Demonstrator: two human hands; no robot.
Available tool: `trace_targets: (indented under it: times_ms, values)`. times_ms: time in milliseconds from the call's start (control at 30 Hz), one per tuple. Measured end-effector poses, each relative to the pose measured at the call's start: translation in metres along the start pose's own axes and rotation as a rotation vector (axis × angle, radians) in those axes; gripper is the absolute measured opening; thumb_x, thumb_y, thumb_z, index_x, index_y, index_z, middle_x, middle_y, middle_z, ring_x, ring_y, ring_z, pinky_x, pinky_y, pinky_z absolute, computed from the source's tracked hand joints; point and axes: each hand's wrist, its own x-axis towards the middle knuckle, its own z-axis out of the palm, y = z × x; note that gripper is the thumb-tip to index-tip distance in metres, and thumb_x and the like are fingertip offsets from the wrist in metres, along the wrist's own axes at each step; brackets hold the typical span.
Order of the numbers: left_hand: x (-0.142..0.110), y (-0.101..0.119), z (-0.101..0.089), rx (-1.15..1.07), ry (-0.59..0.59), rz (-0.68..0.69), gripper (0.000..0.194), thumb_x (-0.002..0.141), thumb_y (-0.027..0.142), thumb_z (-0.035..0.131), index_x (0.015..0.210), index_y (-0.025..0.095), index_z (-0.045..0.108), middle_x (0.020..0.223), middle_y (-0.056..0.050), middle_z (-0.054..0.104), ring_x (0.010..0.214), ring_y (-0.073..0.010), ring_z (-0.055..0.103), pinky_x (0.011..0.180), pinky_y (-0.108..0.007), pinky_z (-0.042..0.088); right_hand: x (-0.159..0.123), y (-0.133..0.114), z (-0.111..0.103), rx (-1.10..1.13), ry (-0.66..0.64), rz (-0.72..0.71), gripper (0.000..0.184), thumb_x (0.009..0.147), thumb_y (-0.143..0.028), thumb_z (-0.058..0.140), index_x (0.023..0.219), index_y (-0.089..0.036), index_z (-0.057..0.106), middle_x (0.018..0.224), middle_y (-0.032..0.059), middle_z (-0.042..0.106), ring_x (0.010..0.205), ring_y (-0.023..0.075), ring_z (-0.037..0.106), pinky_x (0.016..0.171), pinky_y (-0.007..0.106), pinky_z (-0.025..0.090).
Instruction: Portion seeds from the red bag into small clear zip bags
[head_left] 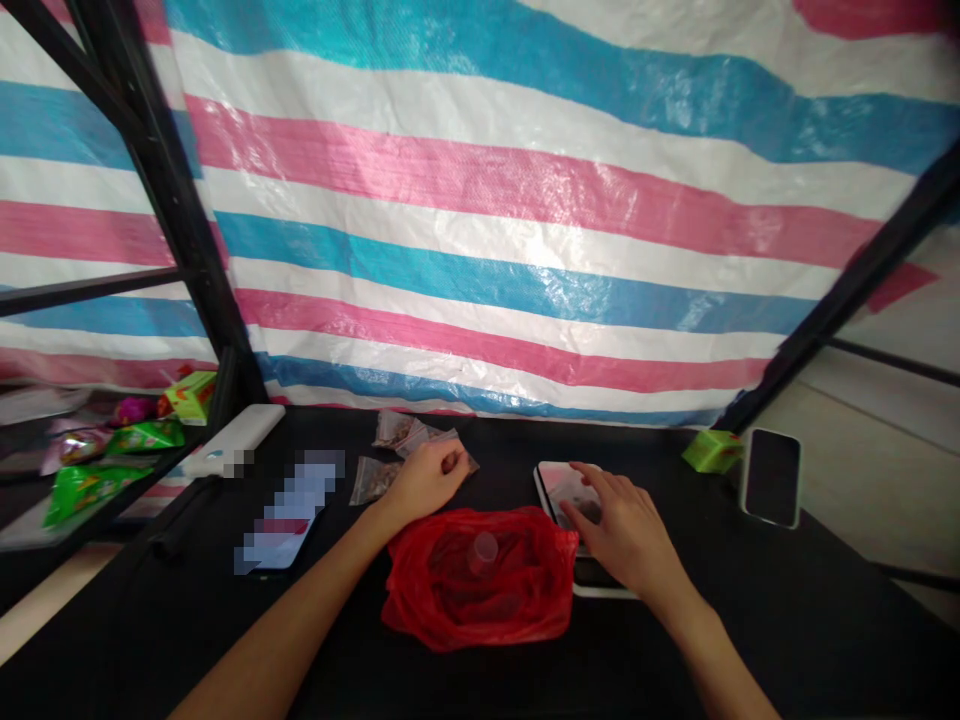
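Two poses: your left hand (425, 484) half-curled at the small clear bags (373, 481), whether it grips one cannot be told; your right hand (624, 528) splayed, released, over the white-edged device (556, 488). Your forearms (319, 605) flank the red bag (480, 622) on the worktop (465, 690).

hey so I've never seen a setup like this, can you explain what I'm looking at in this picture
There's no machine here: just a person's two bare hands, seen by a camera worn on their head, looking forward and down.

On the black table sits an open red plastic bag with a small clear cup inside. The left hand is curled by small clear bags; whether its grip holds anything is unclear. The right hand spreads over a flat, white-edged device.

A phone and green box stand to the right. Behind hangs a striped sheet.
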Motion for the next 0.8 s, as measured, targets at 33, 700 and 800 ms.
trace_targets:
  times_ms: [33, 700, 800]
  values:
    - [0.001, -0.001, 0.001, -0.052, 0.010, -0.013, 0.031, 0.095, 0.032, 0.047, 0.069, 0.018, 0.056, 0.061, 0.003, 0.050, 0.058, -0.0125, 0.046, 0.057, -0.026, 0.029, 0.004, 0.000, 0.001, 0.014, -0.033, -0.001, 0.045, 0.090, -0.036, 0.063, 0.133, -0.024, 0.064, 0.112, 0.0096, 0.074, 0.100, 0.0294, 0.070, 0.089, 0.045, 0.051]
    - [0.005, -0.002, 0.002, -0.734, -0.118, -0.099, 0.035, 0.089, 0.049, 0.071, 0.094, 0.016, 0.061, 0.079, 0.001, 0.063, 0.068, -0.0097, 0.057, 0.064, -0.022, 0.043, 0.084, -0.084, 0.025, 0.819, -0.132, -0.315, 0.036, 0.096, -0.024, 0.063, 0.132, -0.027, 0.063, 0.118, 0.0060, 0.069, 0.107, 0.0207, 0.067, 0.098, 0.036, 0.053]
    - [0.005, 0.003, -0.001, -0.798, -0.172, -0.183, 0.037, 0.090, 0.051, 0.069, 0.092, 0.016, 0.060, 0.073, 0.003, 0.059, 0.060, -0.0086, 0.055, 0.055, -0.021, 0.042, 0.077, -0.077, 0.025, 0.832, -0.192, -0.296, 0.058, 0.091, -0.027, 0.071, 0.146, -0.030, 0.050, 0.136, 0.0072, 0.061, 0.124, 0.0226, 0.060, 0.108, 0.039, 0.048]
